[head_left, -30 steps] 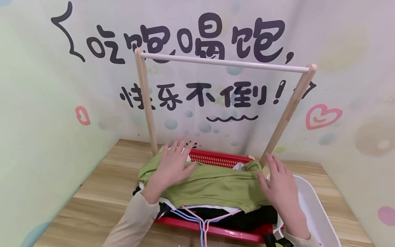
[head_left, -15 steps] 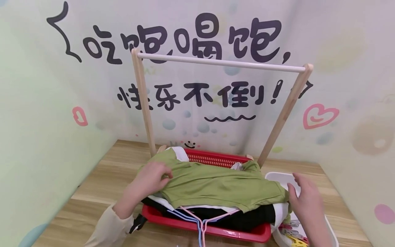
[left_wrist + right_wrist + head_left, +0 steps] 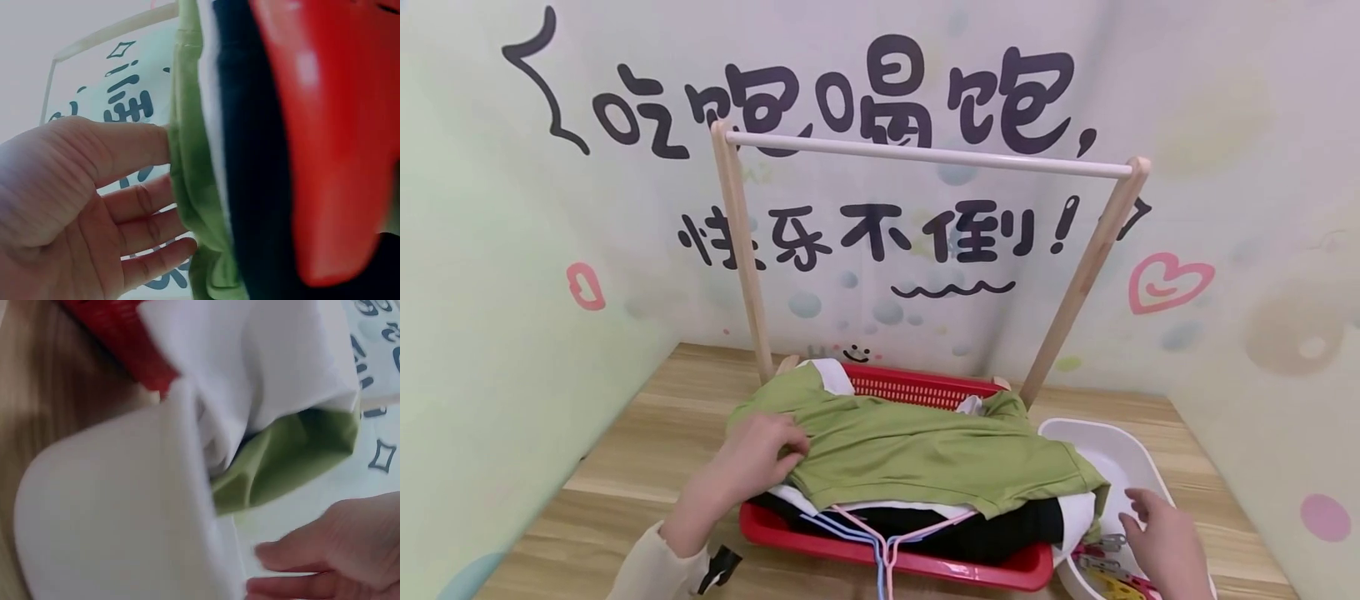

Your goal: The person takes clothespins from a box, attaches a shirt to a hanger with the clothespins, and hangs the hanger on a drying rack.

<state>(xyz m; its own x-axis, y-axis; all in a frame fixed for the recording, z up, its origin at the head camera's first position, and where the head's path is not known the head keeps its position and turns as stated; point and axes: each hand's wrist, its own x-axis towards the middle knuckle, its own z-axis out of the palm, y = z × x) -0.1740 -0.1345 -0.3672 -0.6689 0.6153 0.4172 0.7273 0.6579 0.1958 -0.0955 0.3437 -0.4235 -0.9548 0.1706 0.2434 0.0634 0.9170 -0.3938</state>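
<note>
A green shirt (image 3: 917,454) lies spread over white and black garments on top of a red basket (image 3: 958,571). My left hand (image 3: 760,454) rests at the shirt's left side; in the left wrist view its thumb and fingertips touch the green cloth (image 3: 190,137), fingers loosely bent. Over the white bin (image 3: 1138,454) hovers my right hand (image 3: 1168,542), fingers relaxed and holding nothing, near colourful clothespins (image 3: 1108,575) inside. Blue (image 3: 838,527) and pink hangers (image 3: 928,527) stick out from under the shirt, hooks toward me.
A wooden rack with a white bar (image 3: 925,156) stands behind the basket. The wood-grain table (image 3: 625,475) ends against printed walls on both sides and at the back. In the right wrist view, the shirt's white-and-green sleeve end (image 3: 294,456) overhangs the bin's rim.
Both hands have moved outward from over the shirt, the left to its left side, the right down over the bin. The shirt's right end has come to hang over the basket's side.
</note>
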